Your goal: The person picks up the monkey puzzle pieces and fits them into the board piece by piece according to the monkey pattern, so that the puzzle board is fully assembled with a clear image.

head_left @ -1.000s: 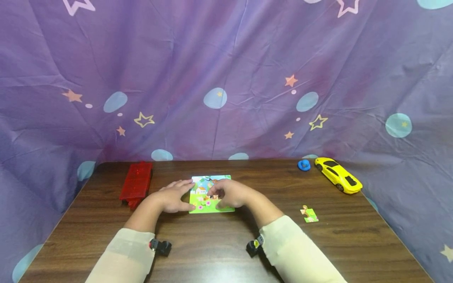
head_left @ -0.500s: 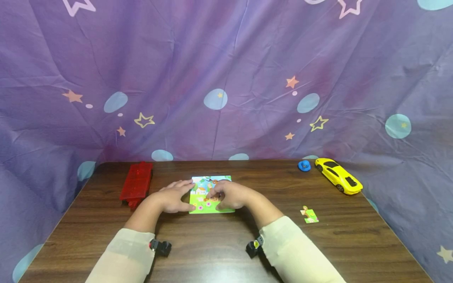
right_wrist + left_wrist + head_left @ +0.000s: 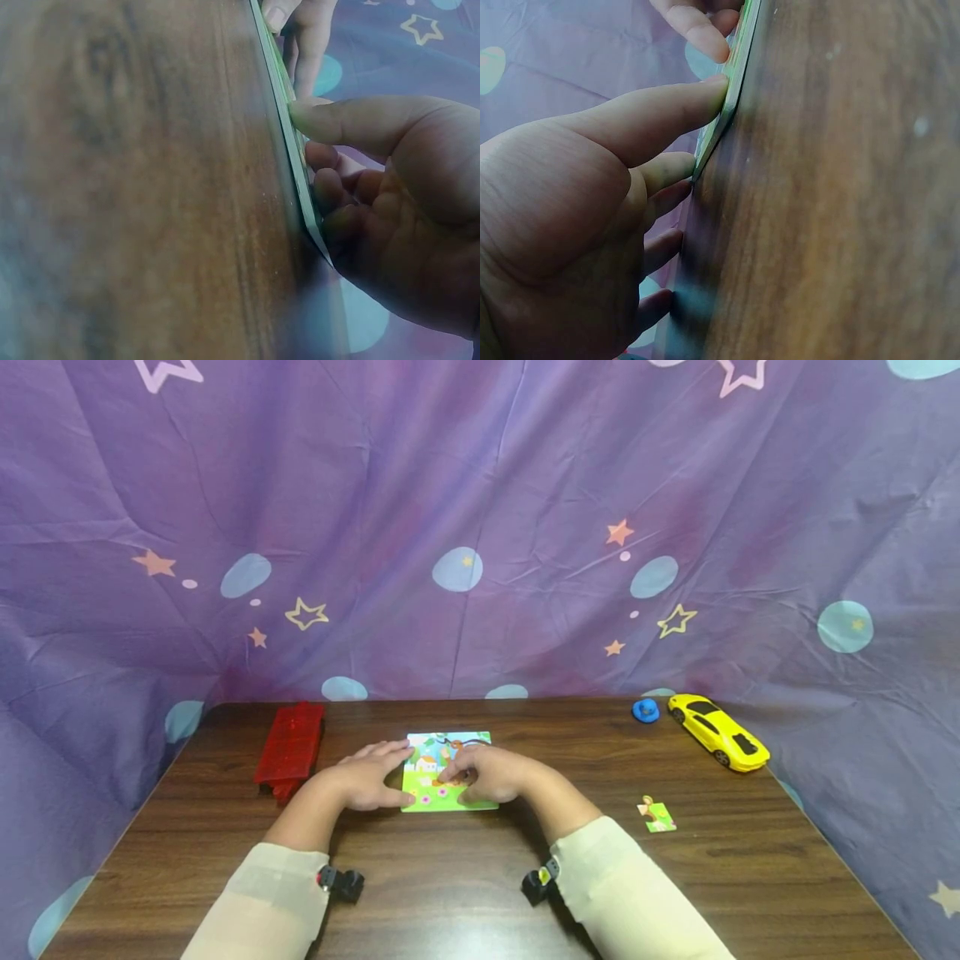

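Note:
A square picture puzzle (image 3: 422, 785) with a white house, green grass and pink flowers lies flat on the table. My left hand (image 3: 369, 777) rests at its left side, thumb on the near left corner and fingers stretched toward the far left corner. With bent fingers my right hand (image 3: 491, 772) presses on the picture's middle, its thumb resting near the lower right edge. In the right wrist view the right hand (image 3: 420, 172) touches the puzzle's pale edge (image 3: 289, 142). The right hand hides part of the picture. A loose puzzle piece (image 3: 658, 816) lies to the right.
On the brown table (image 3: 450, 877), a red translucent plastic object (image 3: 291, 745) stands at the left. A small blue hat-shaped toy (image 3: 645, 711) and a yellow toy car (image 3: 717, 732) are at the far right. A purple curtain (image 3: 480, 635) hangs behind the table.
The right index finger has shifted slightly right and pressed down; the uneven spot seen under it earlier now looks flatter. The left hand and loose piece have stayed put.

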A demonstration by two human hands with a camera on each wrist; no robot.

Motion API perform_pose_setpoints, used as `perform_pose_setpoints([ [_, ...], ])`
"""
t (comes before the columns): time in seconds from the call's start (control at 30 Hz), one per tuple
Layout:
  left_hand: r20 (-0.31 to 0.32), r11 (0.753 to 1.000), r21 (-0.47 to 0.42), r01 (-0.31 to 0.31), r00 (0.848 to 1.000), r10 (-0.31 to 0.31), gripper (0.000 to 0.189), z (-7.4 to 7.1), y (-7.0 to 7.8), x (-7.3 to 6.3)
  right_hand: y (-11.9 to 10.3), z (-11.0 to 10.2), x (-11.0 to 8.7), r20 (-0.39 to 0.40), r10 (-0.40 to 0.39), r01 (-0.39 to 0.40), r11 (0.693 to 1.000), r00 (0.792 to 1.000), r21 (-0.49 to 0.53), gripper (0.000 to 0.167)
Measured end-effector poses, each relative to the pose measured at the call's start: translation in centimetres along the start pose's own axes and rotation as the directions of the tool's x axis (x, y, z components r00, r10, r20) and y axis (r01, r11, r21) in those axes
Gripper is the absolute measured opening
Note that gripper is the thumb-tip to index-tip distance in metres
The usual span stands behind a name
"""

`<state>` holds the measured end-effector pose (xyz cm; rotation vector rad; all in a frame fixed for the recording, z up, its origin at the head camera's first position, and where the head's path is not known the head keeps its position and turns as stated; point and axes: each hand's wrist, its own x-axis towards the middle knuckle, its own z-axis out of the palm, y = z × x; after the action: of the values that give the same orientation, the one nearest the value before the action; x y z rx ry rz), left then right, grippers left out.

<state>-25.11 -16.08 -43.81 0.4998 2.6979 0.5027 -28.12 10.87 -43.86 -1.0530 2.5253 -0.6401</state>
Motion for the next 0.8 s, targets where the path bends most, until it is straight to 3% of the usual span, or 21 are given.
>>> perform_pose_setpoints([
  [0.17, -0.005, 1.0, 0.005, -0.003, 1.0, 0.003, 0.093, -0.1, 0.0, 0.0, 0.5, -0.4, 0.1, 0.01, 0.02, -0.021, 0.995, 1.0, 0.102, 0.037],
  [0.37, -0.01, 1.0, 0.001, 0.0, 1.0, 0.0, 0.093, -0.2, 0.0, -0.1, 1.4, -2.1, -1.0, -0.005, 0.01, -0.008, 0.963, 1.0, 0.268, 0.038],
  [0.63, -0.01, 1.0, 0.017, -0.004, 1.0, 0.004, 0.093, 0.0, 0.0, 0.0, 3.1, -3.7, -5.1, -0.069, 0.017, 0.007, 0.944, 0.997, 0.331, 0.044],
  [0.8, 0.0, 1.0, 0.017, 0.004, 1.0, -0.004, 0.093, -0.1, 0.2, 0.0, 4.5, -4.8, -8.6, -0.089, 0.03, -0.002, 0.953, 0.996, 0.303, 0.043],
])
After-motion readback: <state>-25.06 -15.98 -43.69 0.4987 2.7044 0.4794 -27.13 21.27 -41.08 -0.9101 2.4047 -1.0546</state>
